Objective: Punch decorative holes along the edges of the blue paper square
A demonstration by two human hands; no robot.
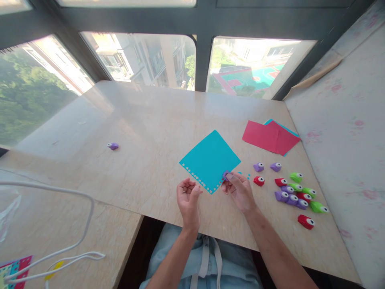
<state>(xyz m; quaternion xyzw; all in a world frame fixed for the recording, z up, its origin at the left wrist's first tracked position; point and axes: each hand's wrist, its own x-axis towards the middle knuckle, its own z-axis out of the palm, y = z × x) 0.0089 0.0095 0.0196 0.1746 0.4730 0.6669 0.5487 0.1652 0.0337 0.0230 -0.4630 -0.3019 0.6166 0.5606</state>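
Note:
A square sheet of turquoise paper is turned cornerwise on the marble-look sill. Small punched-out shapes run along its lower left edge and just round the near corner. My right hand grips a purple craft punch at the lower right edge of the sheet. Close to the lower left edge, my left hand hovers with its fingers loosely curled and apart, holding nothing. Tiny turquoise paper bits lie just right of the sheet, partly behind my right hand.
Several purple, red and green punches cluster at the right, and one purple punch lies far left. Red and blue paper sheets overlap at the back right. A white cable loops across the lower left. Windows border the back.

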